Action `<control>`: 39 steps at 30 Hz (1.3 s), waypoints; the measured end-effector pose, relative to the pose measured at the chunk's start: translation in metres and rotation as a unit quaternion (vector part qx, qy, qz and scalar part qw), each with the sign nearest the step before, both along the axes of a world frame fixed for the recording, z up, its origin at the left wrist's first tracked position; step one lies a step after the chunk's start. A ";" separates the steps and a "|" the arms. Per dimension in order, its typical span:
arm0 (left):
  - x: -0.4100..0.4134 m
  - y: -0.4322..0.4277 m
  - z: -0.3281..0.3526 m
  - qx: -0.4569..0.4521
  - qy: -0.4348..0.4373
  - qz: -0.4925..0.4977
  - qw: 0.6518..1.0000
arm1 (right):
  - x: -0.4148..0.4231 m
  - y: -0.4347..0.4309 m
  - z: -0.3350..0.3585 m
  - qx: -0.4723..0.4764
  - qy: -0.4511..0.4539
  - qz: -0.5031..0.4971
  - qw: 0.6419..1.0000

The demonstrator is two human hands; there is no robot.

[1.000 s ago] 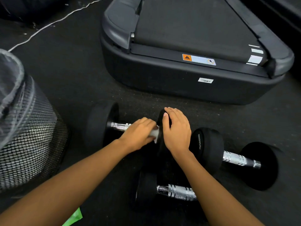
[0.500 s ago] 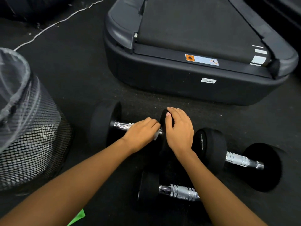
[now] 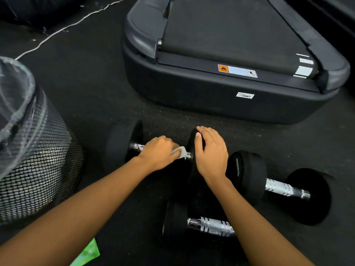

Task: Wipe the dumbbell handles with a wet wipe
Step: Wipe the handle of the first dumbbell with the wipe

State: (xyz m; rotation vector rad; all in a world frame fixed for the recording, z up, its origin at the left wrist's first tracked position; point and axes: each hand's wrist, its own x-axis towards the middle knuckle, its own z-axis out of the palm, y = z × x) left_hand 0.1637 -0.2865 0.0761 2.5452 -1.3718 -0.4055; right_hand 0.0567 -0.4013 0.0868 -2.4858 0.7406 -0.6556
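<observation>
Three black dumbbells with chrome handles lie on the dark floor. On the far one [image 3: 123, 143], my left hand [image 3: 159, 152] is wrapped round the handle with a white wet wipe [image 3: 180, 153] held against the chrome. My right hand [image 3: 210, 152] lies over that dumbbell's right weight head, fingers draped on top. A second dumbbell [image 3: 284, 189] rests to the right, a third [image 3: 209, 225] near me, partly hidden by my right forearm.
A treadmill's rear end [image 3: 221, 96] stands just beyond the dumbbells. A black mesh bin [image 3: 36, 166] with a clear liner is at the left. A green packet [image 3: 88, 254] pokes out under my left arm. A white cable [image 3: 63, 28] crosses the floor far left.
My left hand has slid a little leftward along the handle, showing more of the white wipe at its right end. My right hand stays on the weight head.
</observation>
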 end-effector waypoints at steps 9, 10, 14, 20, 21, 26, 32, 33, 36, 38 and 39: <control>0.004 -0.008 0.005 0.053 0.078 0.028 0.995 | -0.001 0.001 -0.002 0.001 -0.008 0.000 1.000; 0.007 -0.006 0.006 0.060 0.076 0.045 0.994 | -0.001 0.001 -0.002 -0.001 -0.009 0.000 1.000; 0.003 -0.018 0.009 0.099 0.060 0.061 0.991 | 0.001 0.000 -0.003 -0.001 -0.012 0.000 1.000; -0.004 -0.012 0.002 0.034 0.106 -0.025 0.993 | 0.000 0.000 -0.003 0.002 -0.014 -0.002 1.000; -0.001 -0.008 0.002 0.030 0.100 -0.037 0.994 | 0.000 0.000 -0.003 0.001 -0.014 -0.003 1.000; 0.000 -0.003 0.001 0.041 0.032 -0.026 0.998 | 0.000 0.001 -0.002 0.003 -0.011 0.000 1.000; -0.010 -0.009 -0.002 -0.006 0.038 -0.063 0.997 | 0.000 0.000 -0.001 0.006 -0.011 0.000 1.000; -0.008 -0.004 -0.002 -0.015 0.043 -0.072 0.996 | 0.000 0.001 -0.002 0.006 -0.011 0.001 1.000; -0.003 0.009 -0.004 -0.026 0.030 -0.091 0.995 | -0.001 0.001 -0.002 0.002 -0.012 0.001 1.000; -0.005 0.010 -0.005 -0.050 -0.004 -0.092 0.994 | -0.001 0.001 -0.002 0.002 -0.012 0.001 1.000; -0.008 0.007 -0.006 -0.070 -0.026 -0.091 0.993 | -0.001 0.001 -0.002 0.002 -0.011 0.001 1.000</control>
